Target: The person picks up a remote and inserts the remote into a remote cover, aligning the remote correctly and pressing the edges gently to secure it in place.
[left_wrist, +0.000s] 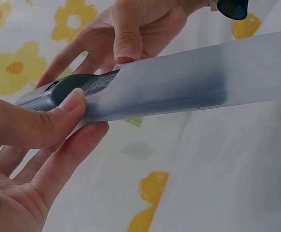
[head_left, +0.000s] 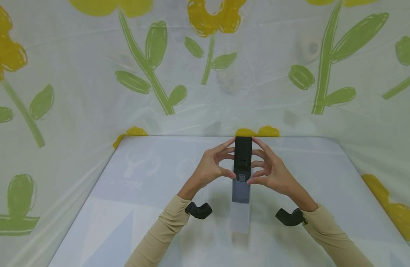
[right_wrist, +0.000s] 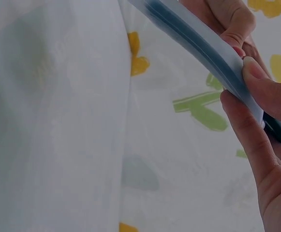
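Note:
A long black handheld device (head_left: 242, 154), with a small printed label near its middle, is held up over the table. Its lower part sits inside a frosted translucent plastic sleeve (head_left: 240, 218), whose free end hangs beyond the device. My left hand (head_left: 208, 168) grips the left side, its thumb and fingers pinching around the sleeve's mouth (left_wrist: 101, 104). From the other side my right hand (head_left: 275, 172) holds the device, thumb at the sleeve's edge and fingers spread along the side. In the right wrist view the sleeve (right_wrist: 213, 53) passes between that thumb and finger.
Beneath the hands lies a white table (head_left: 125, 207) with pale blue printing. A white cloth (head_left: 258, 100) with yellow flowers and green leaves surrounds its back and sides. Black wrist cameras (head_left: 199, 210) are strapped at both sleeve cuffs.

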Action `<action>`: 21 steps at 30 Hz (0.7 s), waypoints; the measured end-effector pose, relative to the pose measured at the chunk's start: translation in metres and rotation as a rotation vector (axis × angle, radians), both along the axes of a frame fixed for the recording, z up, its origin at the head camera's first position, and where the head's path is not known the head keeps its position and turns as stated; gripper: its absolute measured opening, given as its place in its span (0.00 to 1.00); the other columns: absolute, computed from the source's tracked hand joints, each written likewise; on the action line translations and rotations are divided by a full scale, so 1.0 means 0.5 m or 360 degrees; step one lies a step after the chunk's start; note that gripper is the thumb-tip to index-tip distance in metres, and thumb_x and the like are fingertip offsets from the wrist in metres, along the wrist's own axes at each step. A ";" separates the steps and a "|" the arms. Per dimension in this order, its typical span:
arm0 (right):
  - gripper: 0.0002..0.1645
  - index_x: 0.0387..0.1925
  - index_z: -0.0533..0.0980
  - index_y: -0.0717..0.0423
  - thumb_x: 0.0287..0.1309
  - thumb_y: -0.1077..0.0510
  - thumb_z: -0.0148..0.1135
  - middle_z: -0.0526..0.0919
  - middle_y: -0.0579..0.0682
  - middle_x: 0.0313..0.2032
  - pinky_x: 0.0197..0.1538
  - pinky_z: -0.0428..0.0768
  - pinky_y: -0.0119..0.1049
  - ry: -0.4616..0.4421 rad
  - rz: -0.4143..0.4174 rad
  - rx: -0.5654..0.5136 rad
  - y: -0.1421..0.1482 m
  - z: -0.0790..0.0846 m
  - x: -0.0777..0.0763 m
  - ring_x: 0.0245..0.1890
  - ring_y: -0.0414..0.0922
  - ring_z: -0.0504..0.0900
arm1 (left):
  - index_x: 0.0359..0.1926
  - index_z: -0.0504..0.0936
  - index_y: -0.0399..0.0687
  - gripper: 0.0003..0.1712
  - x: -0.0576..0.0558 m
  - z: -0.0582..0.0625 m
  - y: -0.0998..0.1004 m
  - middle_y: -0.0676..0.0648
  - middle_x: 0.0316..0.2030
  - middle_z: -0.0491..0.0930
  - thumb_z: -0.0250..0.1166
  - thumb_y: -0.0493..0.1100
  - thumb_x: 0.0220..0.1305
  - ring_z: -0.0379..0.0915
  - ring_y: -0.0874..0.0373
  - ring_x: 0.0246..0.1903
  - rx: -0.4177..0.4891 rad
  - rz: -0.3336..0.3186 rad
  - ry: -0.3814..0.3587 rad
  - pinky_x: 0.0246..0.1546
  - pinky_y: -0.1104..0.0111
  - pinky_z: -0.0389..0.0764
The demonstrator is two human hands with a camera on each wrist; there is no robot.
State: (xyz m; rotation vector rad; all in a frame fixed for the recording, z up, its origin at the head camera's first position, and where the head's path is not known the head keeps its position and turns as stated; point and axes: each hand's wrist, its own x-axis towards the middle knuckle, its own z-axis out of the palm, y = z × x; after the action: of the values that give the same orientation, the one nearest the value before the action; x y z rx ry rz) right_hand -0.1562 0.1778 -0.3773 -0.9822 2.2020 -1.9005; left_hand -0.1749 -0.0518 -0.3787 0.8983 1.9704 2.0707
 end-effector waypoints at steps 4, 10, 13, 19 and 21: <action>0.69 0.74 0.43 0.48 0.37 0.80 0.70 0.65 0.68 0.60 0.37 0.83 0.45 0.0015 0.0002 -0.0003 0.000 0.001 -0.002 0.41 0.51 0.83 | 0.71 0.60 0.52 0.57 -0.002 0.001 -0.001 0.40 0.60 0.71 0.71 0.19 0.40 0.73 0.45 0.53 0.0005 0.0003 -0.0017 0.42 0.45 0.78; 0.69 0.74 0.44 0.47 0.37 0.80 0.70 0.66 0.68 0.59 0.37 0.83 0.45 0.0033 -0.0007 0.0004 0.001 0.003 -0.003 0.41 0.51 0.83 | 0.70 0.62 0.56 0.56 -0.005 0.002 0.000 0.44 0.60 0.73 0.71 0.20 0.40 0.74 0.50 0.52 -0.0020 0.0022 -0.0016 0.43 0.56 0.81; 0.69 0.74 0.43 0.45 0.37 0.78 0.71 0.66 0.67 0.60 0.37 0.83 0.45 0.0035 -0.0029 0.0035 0.000 0.003 -0.004 0.42 0.51 0.83 | 0.70 0.62 0.59 0.56 -0.004 0.001 0.000 0.45 0.60 0.72 0.71 0.20 0.42 0.74 0.51 0.52 -0.0029 0.0015 -0.0002 0.42 0.57 0.82; 0.70 0.74 0.42 0.41 0.38 0.71 0.75 0.67 0.64 0.62 0.32 0.84 0.41 0.0121 -0.0131 0.0244 0.000 0.004 -0.007 0.34 0.50 0.84 | 0.70 0.61 0.63 0.56 -0.001 0.002 0.000 0.46 0.61 0.72 0.71 0.20 0.43 0.75 0.50 0.50 -0.0020 0.0031 0.0002 0.39 0.56 0.82; 0.71 0.74 0.41 0.41 0.37 0.71 0.75 0.66 0.63 0.63 0.31 0.84 0.41 0.0124 -0.0137 0.0276 -0.001 0.005 -0.008 0.31 0.50 0.83 | 0.70 0.61 0.63 0.57 0.001 0.003 -0.001 0.46 0.61 0.71 0.70 0.20 0.43 0.75 0.50 0.50 -0.0019 0.0033 -0.0005 0.39 0.56 0.82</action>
State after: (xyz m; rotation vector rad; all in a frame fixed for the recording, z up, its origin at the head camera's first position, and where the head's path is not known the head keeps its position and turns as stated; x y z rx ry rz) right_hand -0.1602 0.1775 -0.3748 -0.9628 2.4414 -1.6946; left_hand -0.1742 -0.0525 -0.3770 0.8754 1.9969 2.0675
